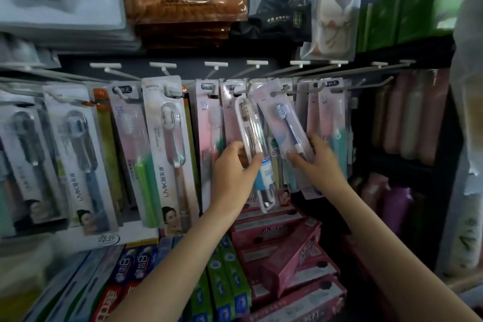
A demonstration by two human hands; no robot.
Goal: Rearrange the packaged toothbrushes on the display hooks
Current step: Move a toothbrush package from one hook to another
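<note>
Both hands clamped on hanging toothbrush packs: left hand [235, 165] round the clear-cased one [252, 133], right hand [317, 162] seemingly pinching the blue-brush pack [285, 125].

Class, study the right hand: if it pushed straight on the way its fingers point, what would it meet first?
The right hand points up-left, already pinching the blue toothbrush pack; beyond that, probably the packs hanging behind, though depth is unclear.

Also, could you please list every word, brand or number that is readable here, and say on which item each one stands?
"LMK": toothbrush pack with clear cap, along its left edge.
"LMK": blue toothbrush pack further left.
"SS": pink toothbrush pack, near its top.
"SS": pink and green pack.
"SS": pack on the right hooks.
Chinese characters on the red boxes, the blue toothpaste boxes and the black packet: I cannot read them reliably.
All other print is too blurred.
</note>
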